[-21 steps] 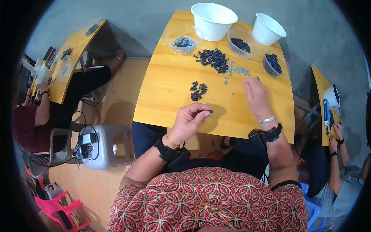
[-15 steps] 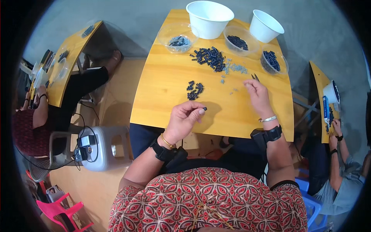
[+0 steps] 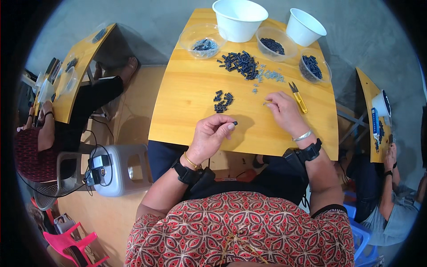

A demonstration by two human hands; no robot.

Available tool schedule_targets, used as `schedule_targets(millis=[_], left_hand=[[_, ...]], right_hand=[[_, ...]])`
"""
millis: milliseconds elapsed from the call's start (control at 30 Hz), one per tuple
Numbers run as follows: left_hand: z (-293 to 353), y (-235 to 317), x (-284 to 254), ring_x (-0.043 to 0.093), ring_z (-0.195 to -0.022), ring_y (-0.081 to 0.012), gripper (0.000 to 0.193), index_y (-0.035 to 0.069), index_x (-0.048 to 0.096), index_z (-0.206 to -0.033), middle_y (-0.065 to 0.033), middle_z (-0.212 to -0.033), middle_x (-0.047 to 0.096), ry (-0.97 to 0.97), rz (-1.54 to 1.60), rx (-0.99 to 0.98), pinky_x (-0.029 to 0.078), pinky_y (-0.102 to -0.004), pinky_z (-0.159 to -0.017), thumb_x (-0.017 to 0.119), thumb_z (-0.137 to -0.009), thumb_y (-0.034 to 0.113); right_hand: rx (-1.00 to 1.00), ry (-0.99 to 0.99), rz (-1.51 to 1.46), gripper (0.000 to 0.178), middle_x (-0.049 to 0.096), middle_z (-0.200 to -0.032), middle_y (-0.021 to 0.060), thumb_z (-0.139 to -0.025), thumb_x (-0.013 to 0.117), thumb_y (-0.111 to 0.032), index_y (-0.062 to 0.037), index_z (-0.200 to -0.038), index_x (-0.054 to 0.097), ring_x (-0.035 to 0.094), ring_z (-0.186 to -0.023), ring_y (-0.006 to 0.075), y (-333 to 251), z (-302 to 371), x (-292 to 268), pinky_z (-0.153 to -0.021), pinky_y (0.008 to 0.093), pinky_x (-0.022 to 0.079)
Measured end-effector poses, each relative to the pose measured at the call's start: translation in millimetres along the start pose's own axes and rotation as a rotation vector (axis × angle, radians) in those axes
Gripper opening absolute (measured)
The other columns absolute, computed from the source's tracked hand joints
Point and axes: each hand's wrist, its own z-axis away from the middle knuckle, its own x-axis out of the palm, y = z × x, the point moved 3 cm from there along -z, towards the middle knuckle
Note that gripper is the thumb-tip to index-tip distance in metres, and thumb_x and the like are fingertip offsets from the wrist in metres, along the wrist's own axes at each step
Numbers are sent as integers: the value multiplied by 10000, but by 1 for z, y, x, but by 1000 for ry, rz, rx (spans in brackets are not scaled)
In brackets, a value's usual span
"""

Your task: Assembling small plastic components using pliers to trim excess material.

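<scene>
My left hand (image 3: 212,133), above the near part of the yellow table (image 3: 178,111), pinches a small black plastic piece (image 3: 235,123) between thumb and forefinger. To its right, my right hand (image 3: 283,111) has its fingertips closed at the tabletop on a tiny silvery piece (image 3: 265,103), partly hidden by the fingers. A small group of black pieces (image 3: 222,102) lies just beyond my left hand. Farther off are a larger heap of black pieces (image 3: 240,65) and a scatter of small silvery pieces (image 3: 270,74). Yellow-handled thread snips (image 3: 299,98) rest beside my right hand.
Clear plastic bowls with small parts stand at the far left (image 3: 184,40), far middle (image 3: 289,51) and right (image 3: 327,73). Behind them are a large white tub (image 3: 240,22) and a smaller white tub (image 3: 306,27). Other people work at tables on both sides. A grey stool (image 3: 124,178) stands left.
My right hand has moved left and down to the loose silvery pieces, closing its fingertips on one and uncovering the snips. My left hand still holds the black piece in nearly the same place.
</scene>
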Motion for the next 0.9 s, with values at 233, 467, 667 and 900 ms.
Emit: schedule_targets(millis=[233,467,667,900], left_hand=[[0,-2,-1,543,-662,-88,108,-5,613,-958,-35,-768,609,9,10,-9,461,-215,-636,570,-873,47],[0,-2,-4,552,-670,-88,120,-14,613,-966,-40,-787,619,6,4,-18,466,-216,-655,573,-871,48],[-1,-2,-7,565,-684,-92,122,-13,609,-967,-44,-801,625,9,83,-25,470,-217,-671,573,-869,49],[-3,-7,-12,570,-692,-116,121,-6,593,-969,-48,-797,607,-30,255,4,477,-243,-676,542,-889,69]], right_hand=[[2,-73,-17,70,566,-807,114,-767,572,9,-24,-825,552,570,-714,259,-3,0,2,-635,317,457],[127,-88,-689,73,526,-785,-2,-830,556,31,-3,-873,508,479,-710,56,-22,10,10,-626,204,413],[127,-131,-800,90,528,-809,-5,-827,568,28,-7,-889,513,483,-727,59,-51,8,10,-654,196,414],[33,-91,-724,90,551,-790,1,-817,585,25,-16,-880,536,513,-736,54,-79,2,22,-658,198,432]])
